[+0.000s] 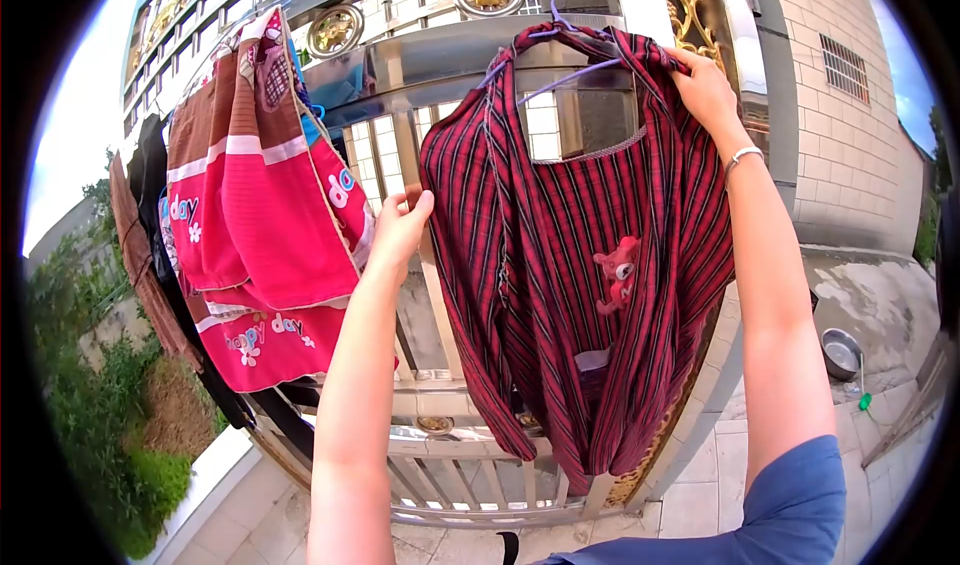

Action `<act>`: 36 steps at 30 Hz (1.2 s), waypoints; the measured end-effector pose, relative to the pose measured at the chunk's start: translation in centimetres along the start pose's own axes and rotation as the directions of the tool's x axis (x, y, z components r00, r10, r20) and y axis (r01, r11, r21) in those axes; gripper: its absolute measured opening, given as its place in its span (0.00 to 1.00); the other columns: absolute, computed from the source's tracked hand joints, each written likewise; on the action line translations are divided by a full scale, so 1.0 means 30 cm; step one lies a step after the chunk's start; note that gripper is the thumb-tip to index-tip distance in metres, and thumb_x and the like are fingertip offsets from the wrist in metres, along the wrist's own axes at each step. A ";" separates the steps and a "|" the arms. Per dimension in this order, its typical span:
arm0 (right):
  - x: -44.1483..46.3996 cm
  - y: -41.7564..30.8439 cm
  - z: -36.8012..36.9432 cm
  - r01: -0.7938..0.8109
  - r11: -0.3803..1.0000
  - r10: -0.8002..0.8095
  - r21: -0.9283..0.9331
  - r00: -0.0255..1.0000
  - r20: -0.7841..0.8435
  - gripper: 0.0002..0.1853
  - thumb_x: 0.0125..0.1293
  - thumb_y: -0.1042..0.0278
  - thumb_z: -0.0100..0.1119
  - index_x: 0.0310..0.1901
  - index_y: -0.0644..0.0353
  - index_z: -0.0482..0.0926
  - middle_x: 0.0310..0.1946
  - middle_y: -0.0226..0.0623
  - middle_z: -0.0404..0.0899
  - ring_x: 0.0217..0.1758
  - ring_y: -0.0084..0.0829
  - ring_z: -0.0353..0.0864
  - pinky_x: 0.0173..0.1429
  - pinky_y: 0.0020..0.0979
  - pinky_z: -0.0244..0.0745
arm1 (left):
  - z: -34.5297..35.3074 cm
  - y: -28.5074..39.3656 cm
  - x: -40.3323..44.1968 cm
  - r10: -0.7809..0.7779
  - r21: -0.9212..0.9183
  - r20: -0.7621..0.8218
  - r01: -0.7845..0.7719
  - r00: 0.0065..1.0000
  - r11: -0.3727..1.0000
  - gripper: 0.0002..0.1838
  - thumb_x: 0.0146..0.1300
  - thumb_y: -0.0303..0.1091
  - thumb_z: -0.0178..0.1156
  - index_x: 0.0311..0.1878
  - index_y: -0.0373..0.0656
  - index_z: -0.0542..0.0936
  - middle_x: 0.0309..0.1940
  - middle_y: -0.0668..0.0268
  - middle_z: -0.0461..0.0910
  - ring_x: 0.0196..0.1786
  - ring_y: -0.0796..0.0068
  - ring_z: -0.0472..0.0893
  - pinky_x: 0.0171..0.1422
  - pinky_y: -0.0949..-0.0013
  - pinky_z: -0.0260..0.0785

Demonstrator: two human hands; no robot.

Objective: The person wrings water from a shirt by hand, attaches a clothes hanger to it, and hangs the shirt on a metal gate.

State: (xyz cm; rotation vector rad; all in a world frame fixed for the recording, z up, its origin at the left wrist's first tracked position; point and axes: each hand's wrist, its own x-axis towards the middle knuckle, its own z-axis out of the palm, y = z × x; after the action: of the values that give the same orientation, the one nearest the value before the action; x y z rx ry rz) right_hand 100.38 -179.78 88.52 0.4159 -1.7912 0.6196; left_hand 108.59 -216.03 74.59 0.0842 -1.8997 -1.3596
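A red and black striped smock (pixel 570 205) with a bear figure on its front hangs on a purple hanger (pixel 553 27) in front of a metal gate. My right hand (pixel 708 95), with a bracelet at the wrist, is closed on the smock's right shoulder. Close beside the smock's left edge is my left hand (pixel 400 230), its thumb stretched up and apart from the bent fingers. I see nothing held in it; whether the thumb touches the fabric is unclear. The smock's neckline gapes, and its lower part hangs in folds.
A pink and brown cloth (pixel 265 225) with lettering hangs at the left, with dark garments (pixel 150 195) beyond it. The shiny gate (pixel 440 350) stands behind the clothes. A metal basin (pixel 841 354) leans near the wall at the right. Plants (pixel 90 385) grow at the left.
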 end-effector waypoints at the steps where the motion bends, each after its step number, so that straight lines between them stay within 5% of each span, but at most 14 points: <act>1: 0.030 0.002 0.011 -0.001 1.000 0.001 -0.003 1.000 -0.005 0.16 0.56 0.60 0.48 0.48 0.42 0.74 0.42 0.40 0.76 0.47 0.40 0.74 0.50 0.36 0.67 | 0.006 -0.016 0.029 0.108 0.099 -0.072 -0.101 0.991 0.990 0.28 0.54 0.48 0.56 0.51 0.35 0.68 0.43 0.57 0.73 0.49 0.66 0.72 0.54 0.69 0.61; 2: 0.075 0.027 0.029 0.046 0.998 -0.047 0.045 0.999 0.018 0.16 0.56 0.60 0.48 0.48 0.45 0.74 0.42 0.41 0.76 0.48 0.40 0.73 0.50 0.36 0.67 | 0.016 0.025 0.011 0.269 0.271 -0.190 -0.213 0.944 0.939 0.23 0.54 0.45 0.55 0.46 0.34 0.72 0.42 0.54 0.74 0.47 0.64 0.73 0.53 0.68 0.62; 5: 0.172 0.039 0.044 0.148 0.988 -0.147 0.048 0.989 -0.013 0.16 0.56 0.58 0.49 0.47 0.47 0.75 0.41 0.41 0.76 0.47 0.41 0.74 0.49 0.35 0.68 | 0.045 0.098 0.018 0.337 0.341 -0.253 -0.242 0.907 0.908 0.22 0.54 0.44 0.55 0.44 0.33 0.72 0.40 0.52 0.74 0.45 0.62 0.74 0.51 0.68 0.63; 6: 0.190 0.023 0.028 0.160 0.981 -0.167 0.108 0.984 0.062 0.16 0.56 0.57 0.49 0.45 0.50 0.75 0.39 0.41 0.77 0.46 0.42 0.74 0.48 0.34 0.68 | 0.036 0.143 0.015 0.132 0.222 -0.087 -0.110 0.987 0.969 0.20 0.56 0.41 0.54 0.42 0.31 0.72 0.39 0.54 0.75 0.41 0.64 0.74 0.49 0.69 0.64; 7: 0.198 -0.002 0.008 0.208 0.973 -0.216 0.096 0.973 0.084 0.15 0.57 0.59 0.49 0.44 0.52 0.76 0.37 0.41 0.78 0.43 0.40 0.75 0.46 0.32 0.68 | 0.061 0.118 0.038 0.184 -0.176 -0.096 -0.199 0.978 0.964 0.16 0.59 0.37 0.51 0.42 0.32 0.71 0.38 0.58 0.76 0.38 0.70 0.74 0.47 0.70 0.64; 9: 0.296 0.078 0.054 0.280 0.941 -0.309 0.192 0.940 0.143 0.13 0.56 0.62 0.50 0.40 0.57 0.77 0.30 0.41 0.78 0.35 0.35 0.77 0.42 0.30 0.68 | 0.068 0.171 0.039 0.123 -0.490 -0.039 -0.126 0.992 0.863 0.13 0.62 0.33 0.47 0.44 0.33 0.70 0.39 0.62 0.76 0.39 0.76 0.74 0.46 0.72 0.65; 14: 0.283 0.044 -0.015 0.293 0.938 -0.330 0.186 0.918 0.218 0.12 0.55 0.63 0.53 0.35 0.64 0.76 0.23 0.38 0.78 0.27 0.25 0.72 0.37 0.28 0.66 | 0.065 0.261 0.024 0.244 -0.660 -0.088 -0.240 0.966 0.711 0.11 0.64 0.30 0.42 0.44 0.35 0.70 0.38 0.64 0.75 0.39 0.78 0.73 0.46 0.74 0.65; 19: 0.245 -0.031 -0.007 0.356 0.881 -0.423 0.311 0.888 0.181 0.13 0.55 0.64 0.54 0.39 0.62 0.76 0.25 0.36 0.79 0.29 0.21 0.72 0.39 0.26 0.66 | 0.022 0.263 0.011 0.311 -0.636 -0.326 -0.450 0.893 0.626 0.11 0.64 0.31 0.43 0.43 0.35 0.71 0.36 0.65 0.76 0.37 0.79 0.75 0.45 0.76 0.65; 23: 0.164 -0.023 -0.048 0.420 0.832 -0.506 0.363 0.843 0.182 0.13 0.56 0.68 0.52 0.42 0.61 0.75 0.30 0.37 0.79 0.33 0.21 0.73 0.42 0.24 0.67 | -0.051 0.276 -0.101 0.391 -0.591 -0.317 -0.502 0.864 0.631 0.11 0.64 0.29 0.43 0.45 0.35 0.71 0.42 0.63 0.76 0.43 0.76 0.75 0.50 0.75 0.66; 27: 0.022 0.002 -0.002 0.075 0.804 -0.348 0.589 0.864 0.364 0.21 0.53 0.72 0.56 0.51 0.59 0.71 0.41 0.31 0.76 0.43 0.22 0.72 0.51 0.23 0.65 | -0.127 0.170 -0.198 0.308 -0.626 -0.121 -0.314 0.943 0.714 0.11 0.60 0.28 0.51 0.45 0.36 0.70 0.40 0.63 0.75 0.41 0.79 0.74 0.48 0.78 0.65; 30: -0.081 0.044 0.044 0.167 0.829 -0.355 0.534 0.894 0.272 0.30 0.53 0.66 0.59 0.58 0.55 0.62 0.52 0.38 0.67 0.54 0.27 0.65 0.59 0.26 0.57 | -0.174 -0.005 -0.182 0.214 -0.230 -0.040 -0.218 0.976 0.949 0.17 0.56 0.28 0.57 0.47 0.34 0.67 0.39 0.62 0.76 0.41 0.79 0.74 0.47 0.79 0.65; 32: -0.152 0.072 0.037 0.191 0.851 -0.301 0.488 0.941 0.155 0.35 0.51 0.58 0.62 0.59 0.60 0.59 0.54 0.43 0.66 0.56 0.30 0.65 0.59 0.28 0.58 | -0.219 -0.091 -0.183 0.104 -0.190 0.015 -0.099 0.994 0.977 0.23 0.53 0.30 0.60 0.51 0.33 0.65 0.38 0.62 0.76 0.40 0.77 0.75 0.46 0.77 0.66; 33: -0.206 0.081 0.032 -0.035 0.796 -0.084 0.604 0.982 0.168 0.33 0.54 0.58 0.60 0.59 0.57 0.59 0.52 0.40 0.66 0.57 0.28 0.63 0.60 0.28 0.56 | -0.223 -0.140 -0.195 0.107 -0.168 0.004 -0.105 0.994 0.980 0.24 0.52 0.30 0.61 0.51 0.33 0.66 0.38 0.62 0.76 0.40 0.77 0.75 0.46 0.76 0.67; 36: -0.362 0.184 0.024 -0.264 0.702 0.141 0.661 0.962 0.234 0.37 0.53 0.55 0.61 0.60 0.61 0.57 0.51 0.46 0.67 0.55 0.30 0.66 0.58 0.27 0.60 | -0.234 -0.149 -0.295 -0.027 -0.087 0.110 0.036 0.994 0.996 0.18 0.52 0.27 0.55 0.47 0.33 0.71 0.38 0.62 0.76 0.39 0.77 0.75 0.46 0.74 0.67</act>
State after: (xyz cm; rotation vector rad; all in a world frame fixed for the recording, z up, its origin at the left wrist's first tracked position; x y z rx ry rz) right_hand 99.93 -176.12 76.90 0.7966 -1.7225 1.4715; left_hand 117.41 -219.21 66.88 -0.0041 -1.9311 -1.4950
